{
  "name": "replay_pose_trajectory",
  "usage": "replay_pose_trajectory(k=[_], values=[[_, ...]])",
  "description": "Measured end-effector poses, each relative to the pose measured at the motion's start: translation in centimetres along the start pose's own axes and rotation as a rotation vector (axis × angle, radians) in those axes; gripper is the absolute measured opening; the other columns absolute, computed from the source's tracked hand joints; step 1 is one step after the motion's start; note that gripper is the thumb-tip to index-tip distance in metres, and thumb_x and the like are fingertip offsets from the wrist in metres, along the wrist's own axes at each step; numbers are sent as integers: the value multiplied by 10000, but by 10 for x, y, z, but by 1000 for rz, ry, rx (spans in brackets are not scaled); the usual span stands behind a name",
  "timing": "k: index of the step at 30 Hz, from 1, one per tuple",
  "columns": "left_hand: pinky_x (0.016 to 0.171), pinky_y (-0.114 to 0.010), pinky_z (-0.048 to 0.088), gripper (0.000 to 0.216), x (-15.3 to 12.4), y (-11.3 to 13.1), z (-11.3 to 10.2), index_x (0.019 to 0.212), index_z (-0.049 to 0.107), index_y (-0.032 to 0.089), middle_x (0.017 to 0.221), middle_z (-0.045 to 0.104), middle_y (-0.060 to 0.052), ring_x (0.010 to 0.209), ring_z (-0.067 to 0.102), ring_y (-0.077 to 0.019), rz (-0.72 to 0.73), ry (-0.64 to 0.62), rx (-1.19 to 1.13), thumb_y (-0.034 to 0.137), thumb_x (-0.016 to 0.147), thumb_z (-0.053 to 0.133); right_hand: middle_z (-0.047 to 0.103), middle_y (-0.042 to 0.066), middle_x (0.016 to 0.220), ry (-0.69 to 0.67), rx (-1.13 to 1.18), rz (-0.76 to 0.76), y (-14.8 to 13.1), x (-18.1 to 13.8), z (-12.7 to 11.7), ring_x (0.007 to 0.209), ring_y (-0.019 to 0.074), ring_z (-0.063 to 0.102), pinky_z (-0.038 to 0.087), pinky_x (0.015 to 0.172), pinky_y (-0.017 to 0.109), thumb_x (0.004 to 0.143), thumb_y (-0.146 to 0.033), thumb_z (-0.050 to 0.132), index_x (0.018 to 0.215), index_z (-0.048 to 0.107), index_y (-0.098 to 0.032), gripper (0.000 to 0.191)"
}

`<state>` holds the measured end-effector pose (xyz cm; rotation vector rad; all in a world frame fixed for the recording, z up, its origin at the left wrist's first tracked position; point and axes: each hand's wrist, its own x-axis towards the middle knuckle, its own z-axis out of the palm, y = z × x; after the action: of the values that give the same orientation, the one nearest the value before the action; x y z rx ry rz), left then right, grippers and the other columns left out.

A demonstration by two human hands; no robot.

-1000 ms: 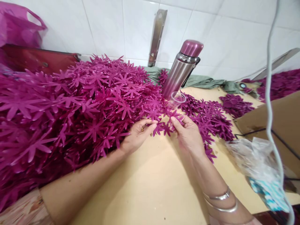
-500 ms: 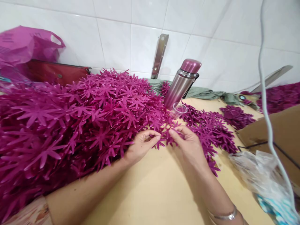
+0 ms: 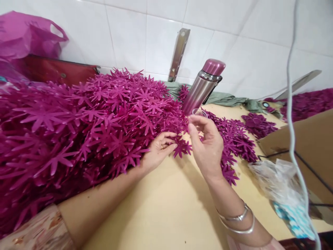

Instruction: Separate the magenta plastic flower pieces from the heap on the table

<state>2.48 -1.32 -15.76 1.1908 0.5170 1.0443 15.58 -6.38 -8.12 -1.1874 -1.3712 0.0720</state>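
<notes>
My left hand [image 3: 161, 149] pinches the edge of a magenta star-shaped artificial flower piece [image 3: 182, 147], which spreads out to the right of its fingertips. My right hand [image 3: 206, 146] is raised a little to the right, thumb and forefinger brought together. Whatever those fingertips may hold is too small to make out. Just behind them shows the rim of a clear plastic cup [image 3: 199, 112], mostly hidden by the hand. A large heap of the same magenta flower pieces [image 3: 104, 118] fills the left side, against my left forearm.
A steel flask with a pink lid [image 3: 204, 85] stands behind the cup. More flower pieces [image 3: 234, 137] lie to the right. Beyond them are a cardboard box [image 3: 307, 146], clear plastic bags [image 3: 278, 177] and a hanging white cable [image 3: 291, 114]. A red pouch [image 3: 62, 71] sits at the back left.
My right hand has come away from the flower piece and moved up toward the cup. My left hand stays at the piece, which now shows more fully.
</notes>
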Motion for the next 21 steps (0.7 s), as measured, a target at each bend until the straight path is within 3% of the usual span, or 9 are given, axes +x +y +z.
replay_pose_trajectory(k=[2,5,16,21], values=[[670,-223,461,370,1,0,-1,1103,647,184,835,699,8,677,597,-90,-23,36,-1,257,785,823,697,46,994,6,-89,71,13,-13,-9,935,206,663,541,900,395,936,-265,670,1015,683,-224,90],[660,-228,451,394,3,1,-2,1082,630,177,829,704,11,663,594,-88,-40,44,-25,269,763,841,681,43,936,-89,-177,66,24,-31,-18,925,219,643,527,877,400,873,-268,749,903,699,-225,72],[769,-284,526,367,1,3,0,1077,650,173,917,765,-32,801,691,-140,-47,-14,-6,217,759,830,688,55,971,-180,-247,-52,39,-40,-19,1003,255,625,470,931,460,876,-242,754,872,735,-244,20],[763,-275,527,361,1,5,2,1059,666,164,899,770,-24,777,683,-129,-55,-8,0,187,738,830,686,41,872,-242,-296,-100,43,-40,-19,874,227,632,479,844,419,929,-182,658,790,655,-226,145]])
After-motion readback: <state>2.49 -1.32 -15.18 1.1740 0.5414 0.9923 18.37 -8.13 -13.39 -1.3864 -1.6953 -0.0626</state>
